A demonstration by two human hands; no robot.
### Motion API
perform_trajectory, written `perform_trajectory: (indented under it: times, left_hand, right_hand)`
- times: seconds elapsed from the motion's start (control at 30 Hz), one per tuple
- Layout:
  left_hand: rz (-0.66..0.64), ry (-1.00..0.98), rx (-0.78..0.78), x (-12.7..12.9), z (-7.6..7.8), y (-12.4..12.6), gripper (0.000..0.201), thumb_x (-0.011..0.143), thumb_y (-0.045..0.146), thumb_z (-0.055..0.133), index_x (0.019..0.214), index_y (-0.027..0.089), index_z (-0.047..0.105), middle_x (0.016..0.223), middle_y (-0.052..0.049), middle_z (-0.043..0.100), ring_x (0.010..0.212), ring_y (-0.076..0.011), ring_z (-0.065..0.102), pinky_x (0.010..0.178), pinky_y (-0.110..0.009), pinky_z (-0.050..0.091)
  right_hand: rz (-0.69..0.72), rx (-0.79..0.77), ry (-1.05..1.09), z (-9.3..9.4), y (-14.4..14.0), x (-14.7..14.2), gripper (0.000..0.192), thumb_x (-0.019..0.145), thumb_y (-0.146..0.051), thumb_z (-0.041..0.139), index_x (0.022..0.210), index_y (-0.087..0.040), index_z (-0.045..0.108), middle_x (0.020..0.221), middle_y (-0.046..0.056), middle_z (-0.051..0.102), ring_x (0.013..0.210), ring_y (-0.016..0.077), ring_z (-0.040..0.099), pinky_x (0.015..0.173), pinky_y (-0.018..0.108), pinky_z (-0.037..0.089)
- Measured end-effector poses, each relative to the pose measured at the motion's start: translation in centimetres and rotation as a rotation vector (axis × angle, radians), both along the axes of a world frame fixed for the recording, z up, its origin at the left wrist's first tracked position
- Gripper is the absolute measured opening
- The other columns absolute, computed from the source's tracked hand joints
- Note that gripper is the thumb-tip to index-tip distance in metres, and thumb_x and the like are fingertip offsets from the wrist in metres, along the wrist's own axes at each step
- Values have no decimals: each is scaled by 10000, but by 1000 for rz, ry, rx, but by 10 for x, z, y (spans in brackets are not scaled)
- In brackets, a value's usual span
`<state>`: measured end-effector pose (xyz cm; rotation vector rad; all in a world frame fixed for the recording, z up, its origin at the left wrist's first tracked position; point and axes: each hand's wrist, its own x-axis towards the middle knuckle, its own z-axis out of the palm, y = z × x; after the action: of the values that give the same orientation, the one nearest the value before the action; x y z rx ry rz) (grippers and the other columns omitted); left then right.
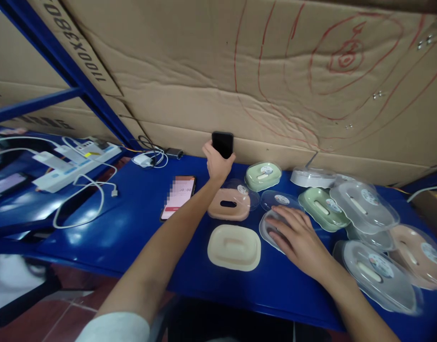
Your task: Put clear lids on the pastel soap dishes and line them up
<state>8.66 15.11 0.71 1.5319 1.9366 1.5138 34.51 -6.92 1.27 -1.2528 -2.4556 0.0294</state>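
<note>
My left hand [219, 164] reaches to the back of the table with its fingers wrapped round a black smartphone [223, 144], upright near the cardboard wall. My right hand [299, 237], fingers spread, lies over a grey plastic dish [267, 229] and partly hides it. Just behind those fingers is a clear plastic lid [280, 199] with a round sticker. Under my left forearm's right side sits a pink dish with an oval slot [222, 211], and another clear lid [244, 191] overlaps it. A cream tray [234, 248] lies in front of the pink dish.
Lidded boxes crowd the right, including a green box [323, 209] and a grey box [378, 275]. Another green box [263, 175] stands at the back. A lit phone [178, 194] lies left of my forearm. White cables surround a power strip [76, 164]. Cardboard [175, 71] walls the back.
</note>
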Motion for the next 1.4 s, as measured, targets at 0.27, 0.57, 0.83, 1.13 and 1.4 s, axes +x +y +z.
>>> perform_trajectory:
  times: [0.27,0.57,0.83,1.13,1.4]
  left_hand:
    - [-3,10,-9,-1,1,2,736,798,216,881,1369,222,417,1526,-218,448,1481,-445,533,1181,-640,515]
    - [-56,18,0,-5,-1,1,923,793,223,910,1526,167,351,1564,-262,420,1540,-421,469,1248,-558,444]
    - [-68,532,-351,-94,20,-61,895,940,524,723,1689,242,322,1608,-279,465,1483,-526,496,1121,-734,470]
    - [-34,754,-755,-124,19,-92,814,923,585,687,1594,181,467,1441,-298,622,1368,-524,599,1058,-669,527]
    - [-59,660,-459,-94,35,-75,852,825,417,820,1546,166,443,1412,-268,595,1345,-511,599,1037,-626,564]
  right_hand:
    - [3,-12,-5,-1,1,1,336,1113,-325,539,1418,-277,670,1575,121,602,1480,331,549,1206,596,452]
    - [-6,-15,-15,-6,4,4,331,1119,-361,538,1414,-293,671,1593,111,586,1479,330,547,1205,611,454]
    - [-1,-9,-2,-5,3,3,334,1117,-355,529,1409,-292,677,1590,113,596,1479,340,557,1204,616,467]
    - [-11,-38,-1,-9,5,5,342,1114,-375,534,1419,-313,676,1623,98,568,1504,341,536,1219,639,454]
    - [-26,-51,0,-7,6,5,345,1106,-368,548,1419,-316,683,1641,99,551,1526,345,514,1228,635,450]
